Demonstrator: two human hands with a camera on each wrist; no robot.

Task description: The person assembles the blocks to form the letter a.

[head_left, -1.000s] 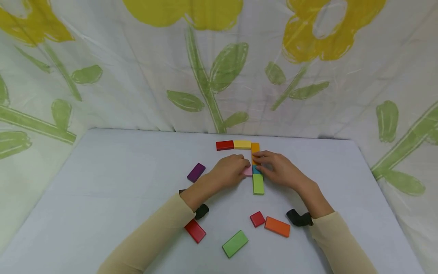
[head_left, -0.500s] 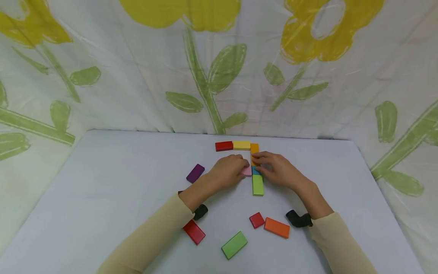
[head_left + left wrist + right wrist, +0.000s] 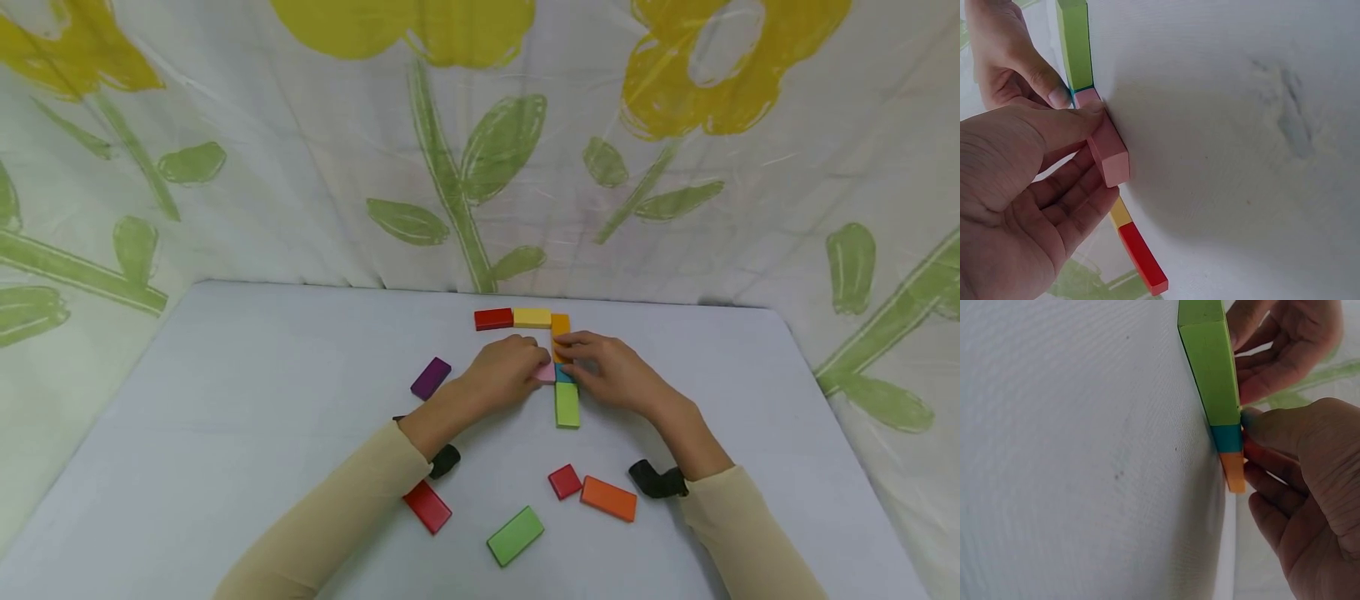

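My left hand (image 3: 504, 373) pinches a pink block (image 3: 1109, 147) between thumb and fingers, its end against the side of a small blue block (image 3: 1227, 438). My right hand (image 3: 621, 372) lies over the column from the right, its thumb touching the blue block and its fingertips at an orange block (image 3: 560, 323). A light green block (image 3: 567, 406) continues the column toward me. From the column's far end a yellow block (image 3: 532, 317) and a red block (image 3: 493, 319) run left in a row. The fingers partly hide the orange and blue blocks.
Loose on the white table (image 3: 262, 375) lie a purple block (image 3: 431, 378), a red oblong block (image 3: 427, 507) beside the left sleeve, a green block (image 3: 515, 536), a small red block (image 3: 565, 482) and an orange-red block (image 3: 608, 498). A flower-print curtain (image 3: 300, 167) hangs behind.
The head view shifts slightly. Both hands stay at the column, and the pink block keeps its place against the blue one.
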